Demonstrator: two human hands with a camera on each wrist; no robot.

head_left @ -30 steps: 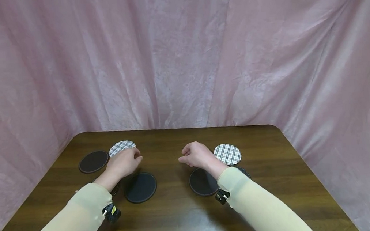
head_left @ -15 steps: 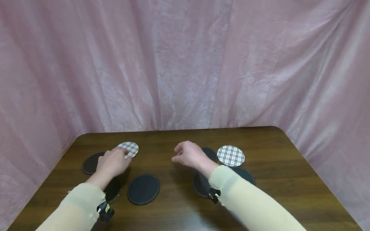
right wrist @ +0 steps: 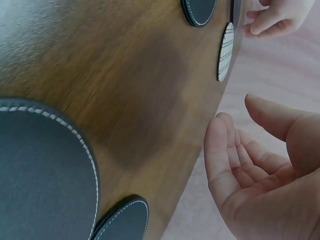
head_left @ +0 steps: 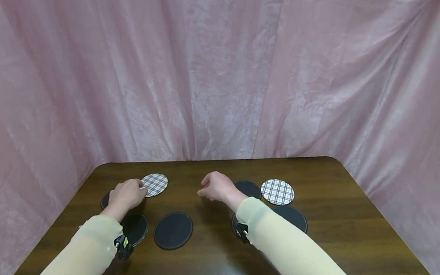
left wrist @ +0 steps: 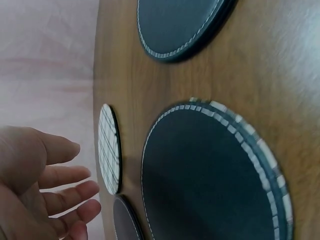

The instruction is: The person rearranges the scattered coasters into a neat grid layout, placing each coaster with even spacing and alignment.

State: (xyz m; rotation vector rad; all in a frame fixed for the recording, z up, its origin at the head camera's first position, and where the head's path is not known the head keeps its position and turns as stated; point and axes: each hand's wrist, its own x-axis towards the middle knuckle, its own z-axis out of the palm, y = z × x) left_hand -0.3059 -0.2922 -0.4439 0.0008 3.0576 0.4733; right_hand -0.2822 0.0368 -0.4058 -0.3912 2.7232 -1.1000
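Observation:
My left hand [head_left: 128,194] is over the left side of the table, its fingers loosely bent and holding nothing. Just past its fingertips lies a round white coaster with a dark plaid pattern [head_left: 156,184]. A black coaster [head_left: 105,201] is partly hidden behind that hand, and another black coaster [head_left: 135,229] with white edge stitching [left wrist: 205,170] lies below the wrist. My right hand [head_left: 218,187] hovers near the middle, thumb and fingers apart in the right wrist view, nothing between them. Beside its wrist is a black coaster [head_left: 248,189]; a second one [head_left: 235,225] is mostly covered by the sleeve.
Between the forearms lies a black coaster [head_left: 173,231]. On the right are a plaid coaster [head_left: 278,192] and a black coaster [head_left: 291,217]. The brown wooden table [head_left: 354,230] ends at a pink curtain [head_left: 214,68] behind it.
My left hand has moved left, away from the plaid coaster, uncovering it. My right hand has shifted a little left, and the black coaster beside its wrist now shows. The view has tilted slightly upward.

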